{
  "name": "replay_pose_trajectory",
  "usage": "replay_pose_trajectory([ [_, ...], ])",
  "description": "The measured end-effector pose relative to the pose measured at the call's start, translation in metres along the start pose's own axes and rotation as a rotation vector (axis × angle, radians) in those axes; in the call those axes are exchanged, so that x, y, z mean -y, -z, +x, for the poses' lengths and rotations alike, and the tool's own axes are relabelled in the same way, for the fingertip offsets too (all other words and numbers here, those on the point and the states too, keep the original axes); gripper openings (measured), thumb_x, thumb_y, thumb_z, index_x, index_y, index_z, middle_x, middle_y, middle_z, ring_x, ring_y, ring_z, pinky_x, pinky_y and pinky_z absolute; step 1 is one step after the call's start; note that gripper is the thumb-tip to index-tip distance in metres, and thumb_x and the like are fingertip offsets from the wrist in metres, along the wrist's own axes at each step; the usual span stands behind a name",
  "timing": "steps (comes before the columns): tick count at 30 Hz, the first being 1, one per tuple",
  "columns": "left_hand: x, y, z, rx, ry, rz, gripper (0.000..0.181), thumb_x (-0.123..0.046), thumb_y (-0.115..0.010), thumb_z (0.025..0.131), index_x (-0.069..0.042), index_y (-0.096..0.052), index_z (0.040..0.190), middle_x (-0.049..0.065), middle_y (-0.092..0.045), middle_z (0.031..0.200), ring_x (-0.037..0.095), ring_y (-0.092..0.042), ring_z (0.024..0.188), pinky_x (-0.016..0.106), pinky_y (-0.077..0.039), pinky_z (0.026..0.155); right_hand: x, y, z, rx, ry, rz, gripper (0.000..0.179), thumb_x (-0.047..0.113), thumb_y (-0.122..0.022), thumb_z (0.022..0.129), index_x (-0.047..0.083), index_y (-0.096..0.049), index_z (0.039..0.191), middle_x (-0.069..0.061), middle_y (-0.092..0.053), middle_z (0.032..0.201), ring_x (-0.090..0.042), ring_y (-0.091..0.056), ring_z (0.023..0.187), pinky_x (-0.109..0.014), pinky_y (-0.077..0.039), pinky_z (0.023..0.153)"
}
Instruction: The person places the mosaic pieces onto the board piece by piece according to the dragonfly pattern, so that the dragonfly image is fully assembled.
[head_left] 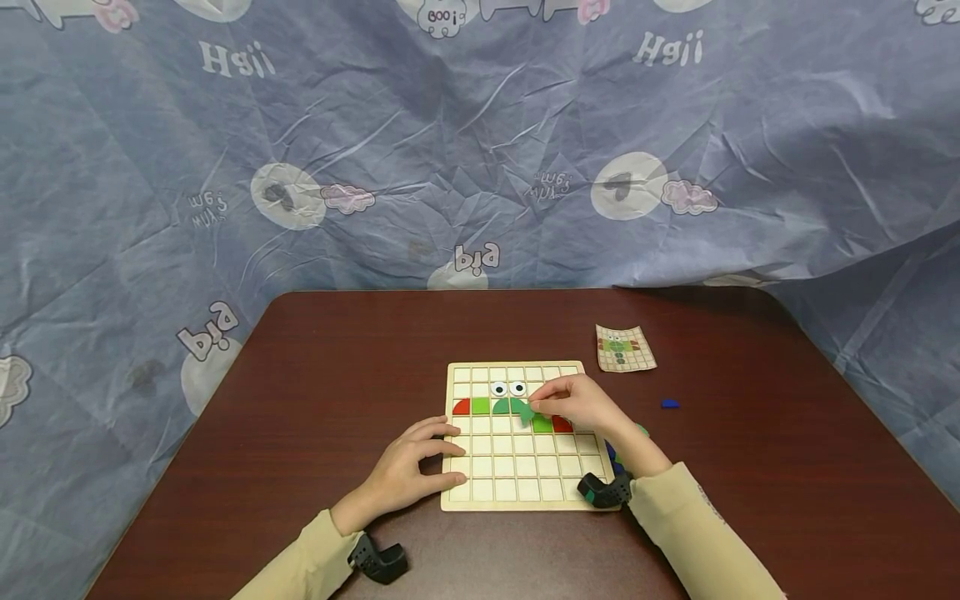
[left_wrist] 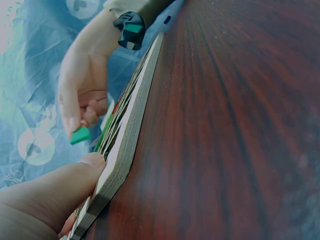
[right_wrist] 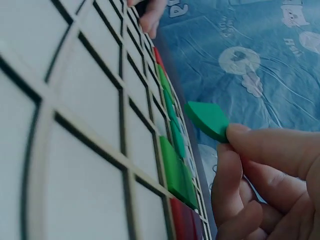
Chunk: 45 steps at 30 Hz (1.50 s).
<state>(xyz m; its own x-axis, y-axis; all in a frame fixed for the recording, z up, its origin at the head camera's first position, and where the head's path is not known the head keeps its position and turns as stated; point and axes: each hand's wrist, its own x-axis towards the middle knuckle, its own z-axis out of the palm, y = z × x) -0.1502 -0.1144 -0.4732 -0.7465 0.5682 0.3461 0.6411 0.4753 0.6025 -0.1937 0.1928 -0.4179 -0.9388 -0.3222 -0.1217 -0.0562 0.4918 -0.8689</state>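
My left hand (head_left: 408, 467) rests at the left edge of a pale gridded board (head_left: 525, 505), fingers spread and their tips on its rim; the left wrist view shows the thumb (left_wrist: 75, 182) against that edge. Above the board's upper middle, my right hand (head_left: 581, 402) pinches a dark green quarter-round tile (right_wrist: 207, 119) between thumb and fingers. Two eye tiles (head_left: 498, 389) lie on the board. Below them are a red rounded tile (head_left: 462, 407), a light green square (head_left: 481, 406) and dark green rounded tiles (head_left: 500, 407). Toward the right are another light green square (head_left: 542, 425) and red tile (head_left: 562, 425).
A small pattern card (head_left: 626, 354) lies beyond the board's upper right corner. Nearer on that side is a loose blue tile (head_left: 670, 404). More blue and green tiles (head_left: 615, 458) show partly beneath the right forearm. A patterned cloth (head_left: 450, 125) hangs behind the brown table (head_left: 360, 350).
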Motion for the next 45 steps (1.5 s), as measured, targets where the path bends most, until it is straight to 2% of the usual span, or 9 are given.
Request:
replay_pose_trajectory([
  [10, 0.000, 0.000, 0.000, -0.003, -0.003, 0.000, 0.028, -0.041, -0.072, 0.081, -0.022, -0.071, 0.103, -0.003, -0.056, 0.125, 0.022, -0.039, 0.131, 0.046, -0.040, 0.100, -0.002, -0.018, 0.003, -0.064, -0.044, -0.048, 0.011, 0.020, -0.070, 0.084, 0.010, -0.074, 0.087, -0.002, -0.062, 0.065, -0.015, -0.052, 0.056, -0.028, -0.043, 0.051],
  [15, 0.000, 0.000, 0.000, 0.003, 0.006, -0.003, 0.029, -0.042, -0.072, 0.081, -0.023, -0.071, 0.103, -0.004, -0.056, 0.125, 0.021, -0.038, 0.131, 0.046, -0.040, 0.101, -0.002, -0.020, 0.003, -0.082, -0.042, -0.098, 0.009, 0.021, -0.071, 0.083, 0.013, -0.075, 0.084, 0.000, -0.058, 0.059, -0.014, -0.049, 0.053, -0.027, -0.040, 0.048],
  [19, 0.000, 0.000, 0.000, 0.002, 0.002, 0.000, 0.029, -0.042, -0.072, 0.081, -0.023, -0.071, 0.103, -0.004, -0.056, 0.125, 0.021, -0.039, 0.131, 0.046, -0.040, 0.100, -0.001, -0.021, 0.001, -0.093, -0.026, -0.130, 0.007, 0.021, -0.071, 0.082, 0.014, -0.075, 0.082, 0.001, -0.059, 0.061, -0.015, -0.051, 0.054, -0.028, -0.041, 0.049],
  [26, 0.000, -0.001, -0.001, -0.001, 0.007, 0.001, 0.029, -0.042, -0.072, 0.081, -0.023, -0.071, 0.103, -0.004, -0.056, 0.125, 0.020, -0.038, 0.131, 0.046, -0.041, 0.100, 0.002, -0.021, 0.001, -0.108, 0.022, -0.181, 0.007, 0.023, -0.073, 0.082, 0.017, -0.076, 0.082, 0.006, -0.067, 0.077, -0.013, -0.053, 0.058, -0.028, -0.044, 0.052],
  [30, 0.000, -0.001, -0.001, 0.001, 0.014, 0.000, 0.029, -0.043, -0.071, 0.081, -0.023, -0.071, 0.103, -0.005, -0.056, 0.125, 0.019, -0.038, 0.131, 0.046, -0.040, 0.101, 0.005, -0.005, -0.002, -0.072, 0.078, -0.105, 0.019, 0.024, -0.071, 0.084, 0.009, -0.074, 0.096, 0.001, -0.068, 0.086, -0.017, -0.060, 0.072, -0.032, -0.050, 0.062],
  [34, 0.000, -0.001, -0.001, 0.004, 0.020, -0.001, 0.030, -0.044, -0.071, 0.081, -0.024, -0.071, 0.103, -0.006, -0.055, 0.126, 0.018, -0.038, 0.132, 0.045, -0.040, 0.101, 0.012, 0.028, -0.014, -0.034, 0.144, 0.026, 0.032, 0.020, -0.069, 0.087, 0.000, -0.066, 0.111, -0.010, -0.066, 0.095, -0.026, -0.063, 0.084, -0.042, -0.054, 0.074],
  [36, -0.001, -0.001, -0.001, 0.002, 0.022, -0.002, 0.030, -0.044, -0.071, 0.081, -0.024, -0.071, 0.103, -0.006, -0.055, 0.126, 0.019, -0.038, 0.132, 0.046, -0.040, 0.101, 0.013, 0.044, -0.023, -0.041, 0.188, 0.046, 0.034, 0.018, -0.068, 0.087, 0.000, -0.063, 0.116, -0.013, -0.064, 0.102, -0.026, -0.063, 0.089, -0.041, -0.054, 0.078],
  [42, -0.001, -0.001, -0.002, -0.004, 0.024, -0.002, 0.029, -0.044, -0.072, 0.081, -0.025, -0.071, 0.103, -0.006, -0.055, 0.126, 0.019, -0.038, 0.131, 0.047, -0.040, 0.101, -0.004, 0.074, -0.049, -0.162, 0.278, -0.072, 0.045, 0.020, -0.072, 0.085, 0.008, -0.059, 0.126, -0.007, -0.061, 0.120, -0.013, -0.059, 0.105, -0.026, -0.050, 0.088],
  [45, -0.001, -0.001, -0.001, 0.001, 0.024, 0.000, 0.029, -0.043, -0.072, 0.081, -0.025, -0.071, 0.103, -0.006, -0.055, 0.126, 0.019, -0.038, 0.131, 0.046, -0.040, 0.101, -0.021, 0.083, -0.060, -0.203, 0.268, -0.163, 0.047, 0.022, -0.073, 0.083, 0.014, -0.059, 0.127, -0.002, -0.060, 0.122, -0.010, -0.057, 0.109, -0.034, -0.048, 0.092],
])
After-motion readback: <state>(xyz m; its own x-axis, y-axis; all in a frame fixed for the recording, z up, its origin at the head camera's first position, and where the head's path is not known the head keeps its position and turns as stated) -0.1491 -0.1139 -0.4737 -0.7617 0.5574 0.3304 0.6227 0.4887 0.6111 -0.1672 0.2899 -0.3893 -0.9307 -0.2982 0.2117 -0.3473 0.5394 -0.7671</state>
